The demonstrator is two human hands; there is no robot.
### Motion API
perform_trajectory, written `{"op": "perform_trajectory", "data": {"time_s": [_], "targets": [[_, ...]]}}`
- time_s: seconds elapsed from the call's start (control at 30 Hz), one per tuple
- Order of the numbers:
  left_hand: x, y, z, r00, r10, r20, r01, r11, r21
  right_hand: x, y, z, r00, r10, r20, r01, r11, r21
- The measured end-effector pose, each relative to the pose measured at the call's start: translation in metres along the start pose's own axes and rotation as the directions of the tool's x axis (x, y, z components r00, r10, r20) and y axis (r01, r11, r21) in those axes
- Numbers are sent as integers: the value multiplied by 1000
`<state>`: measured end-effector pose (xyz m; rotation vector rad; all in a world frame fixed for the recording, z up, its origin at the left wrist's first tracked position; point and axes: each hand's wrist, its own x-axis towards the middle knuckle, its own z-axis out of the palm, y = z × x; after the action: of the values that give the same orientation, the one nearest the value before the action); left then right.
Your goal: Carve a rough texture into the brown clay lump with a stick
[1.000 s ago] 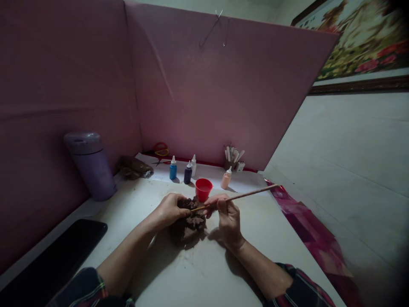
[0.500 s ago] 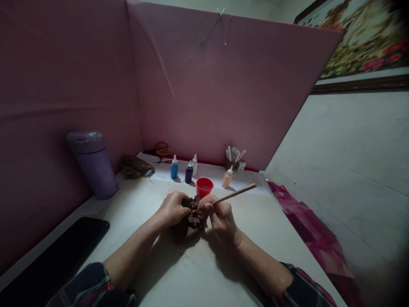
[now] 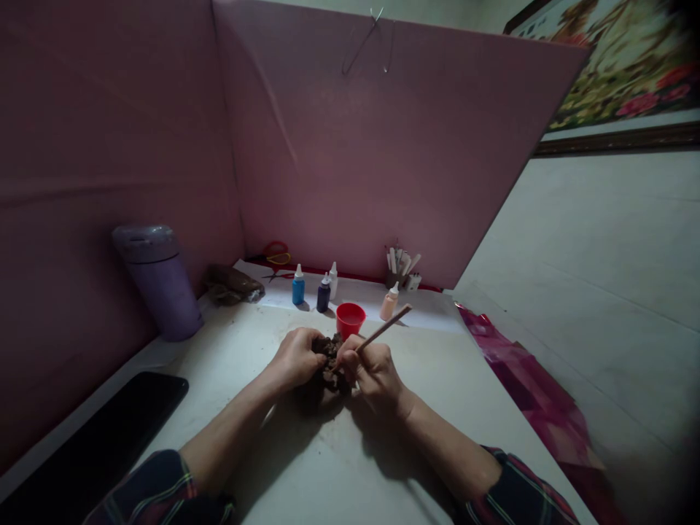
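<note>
Holding a thin brown stick in the right hand, pinched narrow like a pencil, with the upper end slanting up and away to the right and the lower end down at the brown clay. Cannot tell how hard the tip presses. Gripping the clay in the left hand, curled round its left side; set between both hands, low on the worktop.

Tight just beyond the right-hand fingers: a red cup, touching or not, cannot tell. Farther beyond the left hand, grouped closely: a blue bottle, a dark bottle and a white bottle. Beyond the right hand, near the stick's raised end: a peach bottle, then a tool holder. Closed off past these by a pink panel.

Most open to the right of the right hand, as far as the slanting right edge, with magenta sheeting beside it. Open also on the near side, between the forearms. More hemmed in left of the left hand, by a purple tumbler farther off and a black slab along the near left edge.
</note>
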<state>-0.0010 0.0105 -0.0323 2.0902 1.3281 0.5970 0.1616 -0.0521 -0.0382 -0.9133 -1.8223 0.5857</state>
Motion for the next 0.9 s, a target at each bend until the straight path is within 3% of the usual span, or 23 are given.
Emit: {"op": "perform_trajectory", "data": {"time_s": [0.17, 0.3, 0.47, 0.63, 0.9], "targets": [[-2, 3, -1, 1000, -22, -6, 22, 999, 25, -2, -4, 1, 998, -54, 12, 54, 998, -27], [-2, -3, 0, 1000, 2, 13, 0, 995, -100, -11, 4, 4, 996, -62, -62, 63, 998, 21], [-3, -10, -7, 986, 57, 155, -1, 941, -338, -20, 15, 6, 986, -107, -127, 113, 992, 48], [-7, -9, -15, 960, 120, 254, 13, 883, -468, -22, 15, 7, 973, -153, -173, 161, 986, 35], [-4, -10, -5, 990, 51, 133, -8, 953, -303, -20, 11, 6, 945, -286, -158, 273, 957, -98]]}}
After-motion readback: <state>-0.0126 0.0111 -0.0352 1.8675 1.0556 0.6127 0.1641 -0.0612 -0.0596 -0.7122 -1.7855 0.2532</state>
